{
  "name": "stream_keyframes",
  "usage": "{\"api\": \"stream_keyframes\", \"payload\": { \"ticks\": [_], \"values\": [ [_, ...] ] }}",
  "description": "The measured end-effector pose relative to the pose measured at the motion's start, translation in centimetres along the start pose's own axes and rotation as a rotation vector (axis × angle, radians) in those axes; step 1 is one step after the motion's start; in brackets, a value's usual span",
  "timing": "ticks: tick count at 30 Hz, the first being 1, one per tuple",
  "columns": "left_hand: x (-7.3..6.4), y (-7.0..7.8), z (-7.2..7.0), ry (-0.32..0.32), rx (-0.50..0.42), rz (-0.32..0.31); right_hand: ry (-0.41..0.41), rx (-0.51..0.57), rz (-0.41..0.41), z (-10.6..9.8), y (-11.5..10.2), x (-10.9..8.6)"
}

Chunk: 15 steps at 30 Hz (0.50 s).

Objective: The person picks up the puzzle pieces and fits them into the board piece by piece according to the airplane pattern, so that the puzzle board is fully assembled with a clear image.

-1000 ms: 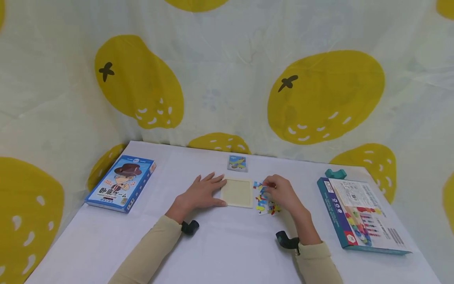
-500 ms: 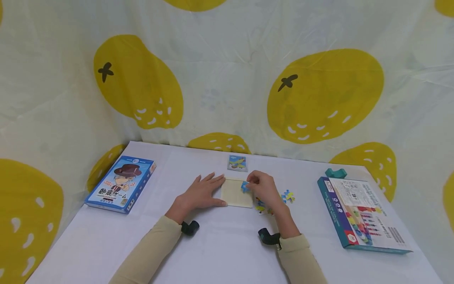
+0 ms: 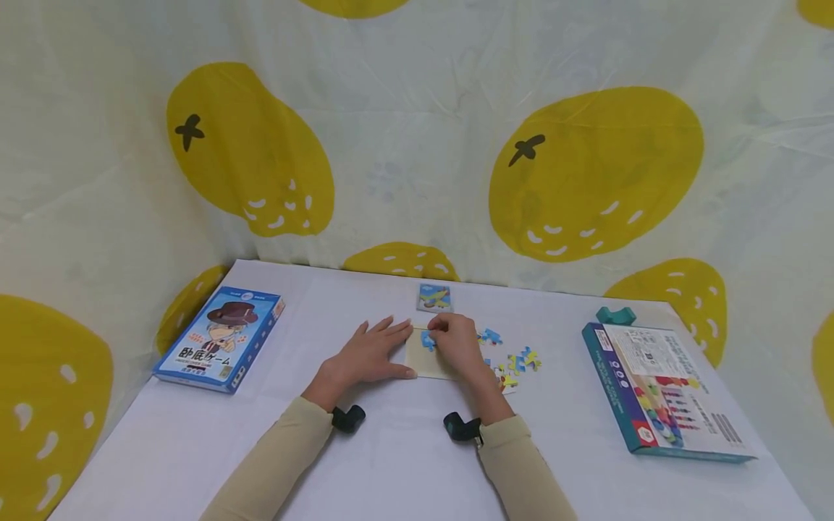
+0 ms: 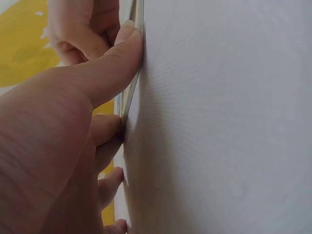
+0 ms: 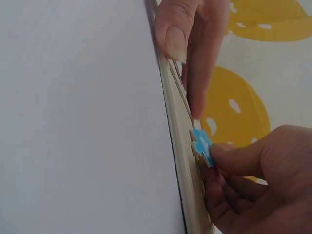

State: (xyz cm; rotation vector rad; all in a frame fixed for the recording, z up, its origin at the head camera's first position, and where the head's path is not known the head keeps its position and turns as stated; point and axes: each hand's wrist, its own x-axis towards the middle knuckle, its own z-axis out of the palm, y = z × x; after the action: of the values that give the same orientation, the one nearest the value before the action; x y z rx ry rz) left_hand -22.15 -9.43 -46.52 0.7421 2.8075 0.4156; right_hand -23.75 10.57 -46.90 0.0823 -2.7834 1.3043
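Note:
A pale wooden puzzle tray (image 3: 426,366) lies flat on the white table. My right hand (image 3: 458,349) pinches a blue jigsaw piece (image 5: 201,146) between thumb and fingers, low over the tray's upper left part. Spread out, my left hand (image 3: 366,357) lies along the tray's left side, its thumb and fingertips on that edge. Beside the tray on the right are several loose jigsaw pieces (image 3: 523,359), blue and yellow, some hidden behind the right hand. A small square picture (image 3: 434,297) with a yellow plane on blue sits just beyond the tray.
To the left lies a blue game box (image 3: 223,339) with a hatted cartoon figure. A teal-edged box (image 3: 671,398) lies on the right, with a teal curved block (image 3: 616,317) behind it. A lemon-patterned curtain (image 3: 410,145) hangs behind the table.
My right hand has taken the blue jigsaw piece from the loose pieces and carried it left over the tray. Some pieces there have spread apart. The left hand stays put.

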Motion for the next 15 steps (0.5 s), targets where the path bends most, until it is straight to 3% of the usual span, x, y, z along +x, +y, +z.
{"api": "stream_keyframes", "payload": {
  "ticks": [8, 15],
  "values": [
    [0.2, -0.4, 0.4, 0.021, 0.0, 0.027, 0.045, -0.003, 0.02, 1.2, -0.8, 0.6],
    [0.1, -0.3, 0.3, 0.018, 0.0, 0.012, 0.061, -0.047, 0.029, 2.0, -0.8, 1.1]
  ]
}}
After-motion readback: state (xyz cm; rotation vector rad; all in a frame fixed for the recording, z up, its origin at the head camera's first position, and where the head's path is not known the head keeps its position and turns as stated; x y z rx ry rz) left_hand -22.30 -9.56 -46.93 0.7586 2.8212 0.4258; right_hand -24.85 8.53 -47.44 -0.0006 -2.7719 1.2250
